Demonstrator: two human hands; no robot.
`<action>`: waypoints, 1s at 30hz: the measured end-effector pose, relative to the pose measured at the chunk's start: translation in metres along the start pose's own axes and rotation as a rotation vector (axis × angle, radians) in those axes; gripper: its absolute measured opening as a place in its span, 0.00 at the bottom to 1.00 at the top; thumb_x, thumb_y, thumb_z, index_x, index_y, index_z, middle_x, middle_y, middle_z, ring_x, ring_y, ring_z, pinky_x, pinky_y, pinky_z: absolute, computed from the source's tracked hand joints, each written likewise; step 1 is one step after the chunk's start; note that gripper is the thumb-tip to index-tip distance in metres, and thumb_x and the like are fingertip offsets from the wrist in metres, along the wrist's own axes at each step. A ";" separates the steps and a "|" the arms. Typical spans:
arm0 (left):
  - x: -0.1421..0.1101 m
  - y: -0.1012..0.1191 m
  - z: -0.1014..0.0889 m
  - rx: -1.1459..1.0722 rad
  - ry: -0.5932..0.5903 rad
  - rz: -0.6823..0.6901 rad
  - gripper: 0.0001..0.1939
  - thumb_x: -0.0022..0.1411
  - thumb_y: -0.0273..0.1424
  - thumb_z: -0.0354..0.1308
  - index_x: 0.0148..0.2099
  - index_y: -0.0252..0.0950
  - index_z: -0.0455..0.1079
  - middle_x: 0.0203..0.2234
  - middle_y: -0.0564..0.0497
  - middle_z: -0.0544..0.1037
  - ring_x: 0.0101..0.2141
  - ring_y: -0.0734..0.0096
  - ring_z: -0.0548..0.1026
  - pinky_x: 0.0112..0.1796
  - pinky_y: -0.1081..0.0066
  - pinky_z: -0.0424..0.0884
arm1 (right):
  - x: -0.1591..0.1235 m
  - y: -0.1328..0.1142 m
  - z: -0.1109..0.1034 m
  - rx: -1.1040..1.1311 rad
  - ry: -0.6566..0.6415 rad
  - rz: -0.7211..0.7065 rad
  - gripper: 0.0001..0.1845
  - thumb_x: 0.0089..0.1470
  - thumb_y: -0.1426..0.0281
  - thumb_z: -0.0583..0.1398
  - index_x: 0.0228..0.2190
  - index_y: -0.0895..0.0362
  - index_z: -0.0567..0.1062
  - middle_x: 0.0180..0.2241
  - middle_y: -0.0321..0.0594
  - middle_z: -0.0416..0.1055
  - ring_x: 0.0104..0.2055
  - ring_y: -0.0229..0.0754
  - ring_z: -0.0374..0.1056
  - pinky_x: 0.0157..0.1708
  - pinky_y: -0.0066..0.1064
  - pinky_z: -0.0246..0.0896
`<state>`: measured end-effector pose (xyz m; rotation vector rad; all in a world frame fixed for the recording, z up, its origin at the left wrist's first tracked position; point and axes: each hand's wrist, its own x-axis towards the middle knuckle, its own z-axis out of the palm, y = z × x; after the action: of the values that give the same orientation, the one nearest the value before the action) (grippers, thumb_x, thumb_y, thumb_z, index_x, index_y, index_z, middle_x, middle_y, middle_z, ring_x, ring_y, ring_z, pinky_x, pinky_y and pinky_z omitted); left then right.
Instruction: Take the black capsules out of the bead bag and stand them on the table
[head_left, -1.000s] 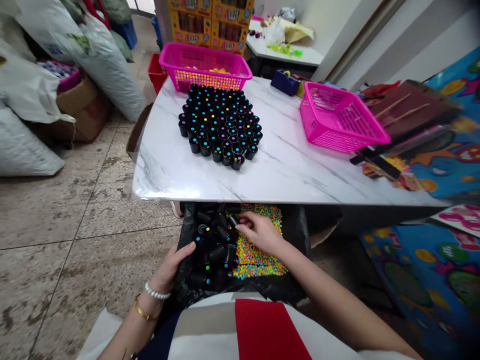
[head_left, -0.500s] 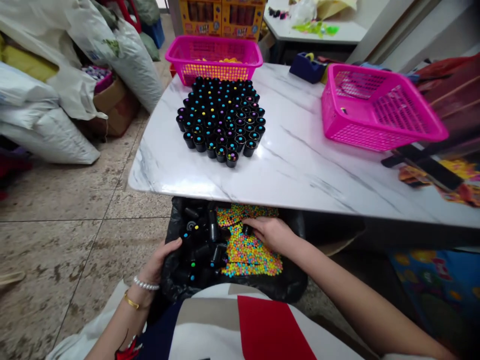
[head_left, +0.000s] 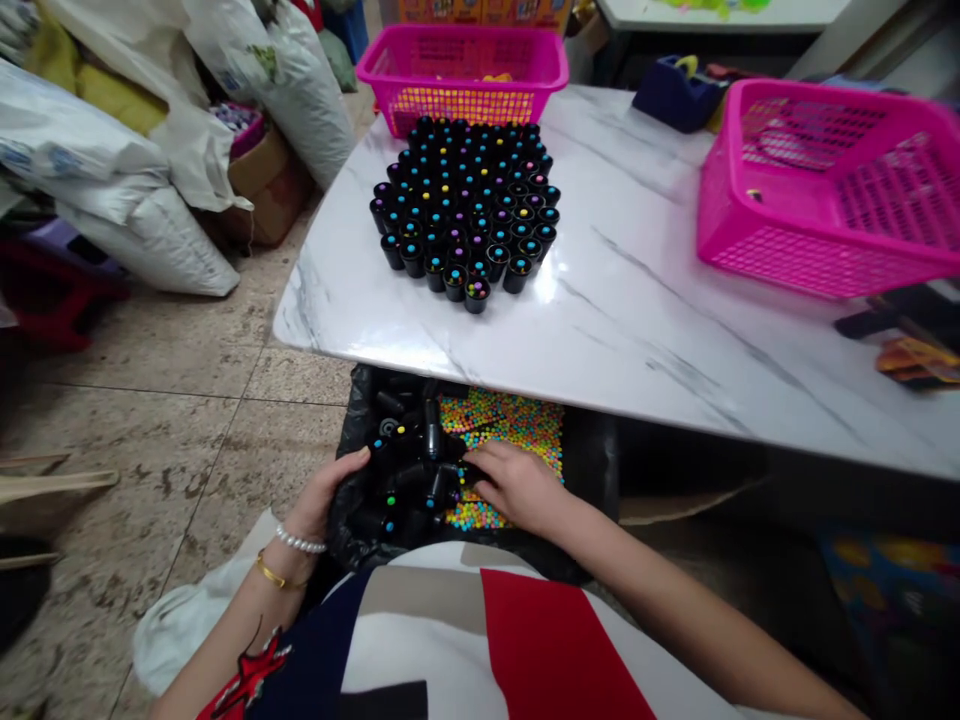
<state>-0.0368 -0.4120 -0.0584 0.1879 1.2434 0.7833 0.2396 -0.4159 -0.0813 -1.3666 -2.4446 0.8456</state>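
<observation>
My left hand (head_left: 321,500) grips the left side of a bin lined with a black plastic bag (head_left: 352,415); its thumb lies on the rim and the other fingers are mostly hidden. Inside the bin, black cups (head_left: 409,475) lie jumbled on the left, some with a coloured dot on the end. Small multicoloured beads (head_left: 517,410) fill the right part. My right hand (head_left: 521,488) is low over the beads, beside the jumbled cups, its fingers closed around a small black cup (head_left: 472,474) that they largely cover.
Many black cups (head_left: 465,210) stand packed together on the white marbled table (head_left: 615,330). Behind them is a pink basket (head_left: 465,45) with yellow pieces; another pink basket (head_left: 810,250) stands at the right. A blue tape dispenser (head_left: 675,95) sits at the back. White sacks (head_left: 142,230) line the left floor.
My right hand has moved left and slightly nearer to me across the beads, toward the jumbled cups. My left hand keeps its place on the bin. The head view has shifted.
</observation>
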 end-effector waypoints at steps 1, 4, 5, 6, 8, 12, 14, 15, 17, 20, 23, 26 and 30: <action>-0.001 -0.001 0.000 -0.007 0.003 0.001 0.11 0.57 0.27 0.60 0.42 0.30 0.78 0.34 0.43 0.83 0.35 0.56 0.81 0.40 0.64 0.77 | -0.001 0.001 -0.001 0.158 0.023 0.011 0.18 0.53 0.73 0.60 0.47 0.55 0.73 0.41 0.42 0.72 0.39 0.42 0.69 0.40 0.33 0.65; -0.002 -0.003 0.000 -0.013 0.016 0.005 0.11 0.58 0.28 0.59 0.41 0.29 0.79 0.33 0.43 0.83 0.33 0.56 0.81 0.39 0.64 0.77 | -0.007 0.011 -0.012 0.566 0.071 0.072 0.15 0.51 0.71 0.62 0.43 0.54 0.75 0.43 0.40 0.72 0.39 0.39 0.70 0.37 0.31 0.67; -0.002 -0.003 0.000 -0.012 0.021 0.004 0.11 0.58 0.28 0.59 0.41 0.29 0.79 0.32 0.43 0.83 0.33 0.56 0.81 0.39 0.64 0.78 | -0.009 0.016 -0.017 0.631 0.079 0.097 0.15 0.51 0.71 0.62 0.43 0.54 0.75 0.44 0.40 0.72 0.40 0.39 0.70 0.38 0.31 0.67; -0.002 -0.003 0.001 -0.010 0.027 0.007 0.10 0.58 0.28 0.59 0.40 0.30 0.79 0.32 0.44 0.83 0.32 0.57 0.81 0.39 0.65 0.78 | -0.012 0.021 -0.021 0.640 0.091 0.121 0.14 0.51 0.71 0.61 0.42 0.54 0.75 0.44 0.40 0.72 0.40 0.40 0.70 0.38 0.31 0.67; -0.002 -0.001 0.003 -0.011 0.039 0.008 0.09 0.57 0.27 0.60 0.39 0.30 0.79 0.31 0.45 0.84 0.32 0.59 0.81 0.37 0.67 0.78 | -0.016 0.027 -0.026 0.491 0.118 0.142 0.15 0.50 0.74 0.60 0.42 0.55 0.74 0.41 0.40 0.72 0.40 0.40 0.69 0.40 0.33 0.66; -0.003 0.006 0.014 -0.005 0.049 -0.029 0.09 0.58 0.27 0.60 0.38 0.30 0.79 0.31 0.45 0.84 0.31 0.60 0.81 0.34 0.70 0.78 | -0.015 0.022 -0.017 -0.084 0.067 0.067 0.13 0.55 0.78 0.55 0.41 0.58 0.74 0.39 0.48 0.71 0.42 0.46 0.65 0.42 0.39 0.63; -0.005 0.007 0.018 0.019 0.068 -0.040 0.09 0.58 0.28 0.59 0.38 0.30 0.79 0.30 0.44 0.84 0.30 0.59 0.81 0.33 0.68 0.79 | -0.013 0.016 -0.010 -0.190 0.006 0.025 0.12 0.56 0.79 0.53 0.38 0.60 0.74 0.37 0.49 0.71 0.42 0.48 0.65 0.41 0.40 0.64; -0.005 0.007 0.019 0.030 0.078 -0.041 0.09 0.58 0.28 0.59 0.38 0.30 0.79 0.30 0.44 0.83 0.29 0.59 0.81 0.33 0.67 0.79 | -0.013 0.015 -0.008 -0.156 -0.004 0.018 0.12 0.55 0.79 0.53 0.37 0.60 0.74 0.37 0.49 0.71 0.42 0.48 0.65 0.41 0.39 0.64; -0.006 0.005 0.020 0.038 0.090 -0.035 0.10 0.58 0.28 0.59 0.40 0.30 0.79 0.31 0.44 0.83 0.30 0.57 0.81 0.34 0.65 0.79 | -0.015 0.016 -0.007 0.058 0.020 0.052 0.14 0.51 0.82 0.56 0.39 0.59 0.74 0.38 0.46 0.70 0.41 0.45 0.66 0.40 0.36 0.65; -0.006 0.001 0.017 0.020 0.113 -0.016 0.10 0.57 0.27 0.59 0.39 0.31 0.79 0.32 0.43 0.83 0.34 0.55 0.81 0.37 0.65 0.78 | -0.025 0.027 -0.013 0.569 0.077 0.180 0.17 0.48 0.79 0.60 0.41 0.56 0.73 0.39 0.39 0.71 0.35 0.38 0.68 0.38 0.31 0.67; -0.004 -0.001 0.015 -0.016 0.152 -0.006 0.08 0.57 0.24 0.58 0.35 0.31 0.79 0.30 0.43 0.83 0.38 0.54 0.80 0.40 0.66 0.77 | -0.034 0.032 -0.023 0.934 0.107 0.268 0.16 0.48 0.73 0.63 0.41 0.56 0.72 0.37 0.38 0.72 0.36 0.37 0.70 0.39 0.31 0.68; -0.003 0.000 0.017 -0.021 0.146 -0.049 0.10 0.57 0.25 0.58 0.40 0.29 0.79 0.32 0.41 0.83 0.40 0.50 0.79 0.44 0.61 0.76 | -0.039 0.023 -0.041 0.952 0.132 0.258 0.16 0.48 0.72 0.64 0.41 0.56 0.73 0.38 0.38 0.73 0.37 0.38 0.71 0.40 0.32 0.68; -0.005 0.003 0.022 0.015 0.178 -0.077 0.16 0.57 0.24 0.59 0.48 0.26 0.76 0.31 0.40 0.83 0.37 0.50 0.80 0.42 0.59 0.77 | -0.045 0.008 -0.081 0.642 0.309 0.129 0.18 0.48 0.75 0.62 0.43 0.53 0.73 0.41 0.38 0.73 0.40 0.39 0.70 0.42 0.33 0.67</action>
<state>-0.0187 -0.4069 -0.0452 0.0825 1.4166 0.7364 0.3064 -0.4194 -0.0163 -1.2829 -1.6572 1.2060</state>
